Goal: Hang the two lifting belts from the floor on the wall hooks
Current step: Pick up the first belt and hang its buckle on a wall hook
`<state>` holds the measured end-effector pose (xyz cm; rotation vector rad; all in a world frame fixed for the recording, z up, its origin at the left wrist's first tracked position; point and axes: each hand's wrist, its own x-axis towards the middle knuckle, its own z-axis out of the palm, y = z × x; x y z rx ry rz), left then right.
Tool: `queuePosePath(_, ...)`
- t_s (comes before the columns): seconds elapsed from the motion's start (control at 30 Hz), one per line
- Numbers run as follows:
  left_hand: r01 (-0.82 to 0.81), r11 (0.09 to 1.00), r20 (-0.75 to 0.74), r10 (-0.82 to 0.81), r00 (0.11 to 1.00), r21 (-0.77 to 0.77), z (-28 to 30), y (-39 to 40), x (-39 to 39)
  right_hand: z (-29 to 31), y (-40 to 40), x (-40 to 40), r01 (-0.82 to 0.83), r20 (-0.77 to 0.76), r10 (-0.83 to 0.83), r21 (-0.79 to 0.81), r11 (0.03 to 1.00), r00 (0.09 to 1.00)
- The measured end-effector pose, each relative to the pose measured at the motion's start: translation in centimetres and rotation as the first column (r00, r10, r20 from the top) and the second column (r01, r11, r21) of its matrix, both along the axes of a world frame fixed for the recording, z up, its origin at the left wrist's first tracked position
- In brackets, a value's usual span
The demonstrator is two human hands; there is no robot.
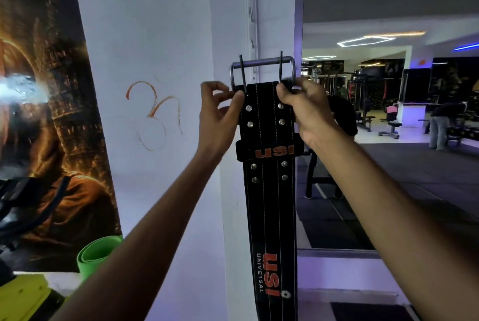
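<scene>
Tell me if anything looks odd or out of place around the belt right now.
Nothing stands out. Both hands, left and right, hold the black belt upright by its buckle near the hook rail.

One head-worn, wide-angle view looks forward and slightly up along both outstretched forearms, close to a white pillar (pixel 166 35) filling the frame's centre. The hook rail (pixel 253 27) sits top centre, near the lens. A poster (pixel 44 113) fills the left edge; the right third opens onto a far, dim gym floor (pixel 414 178). Straight edges bow towards the frame's borders.
</scene>
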<state>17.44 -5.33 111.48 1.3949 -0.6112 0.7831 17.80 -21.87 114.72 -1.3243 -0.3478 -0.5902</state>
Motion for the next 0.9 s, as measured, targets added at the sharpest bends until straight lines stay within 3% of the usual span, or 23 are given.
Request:
queuePosePath(0.1, -0.061, 0.996, 0.034, 0.059, 0.998, 0.061, 1.2, -0.7, 0.5, -0.3, -0.4, 0.0, 0.018, 0.051, -0.019, 0.026, 1.0, 0.998)
queuePosePath(0.27, -0.082, 0.995, -0.022, 0.083, 0.996, 0.065, 1.3, -1.6, 2.3, -0.6, -2.0, 0.9, 0.041, 0.134, -0.031, -0.071, 0.997, 0.991)
queuePosePath(0.53, -0.149, 0.972, 0.051, 0.142, 0.989, 0.184, 1.5, -2.7, 4.7, -1.2, -3.8, 3.3, 0.087, 0.217, -0.039, -0.214, 0.973, 0.975)
queuePosePath(0.73, -0.177, 0.972, -0.001, 0.179, 0.984, 0.153, 1.9, -2.3, 8.7, -0.8, -3.4, 7.7, 0.123, 0.247, -0.06, -0.247, 0.961, 0.967)
queuePosePath(0.9, -0.157, 0.982, 0.045, 0.153, 0.987, 0.105, 2.8, -1.6, 13.5, 0.1, -2.4, 12.3, 0.152, 0.288, -0.089, -0.207, 0.966, 0.954)
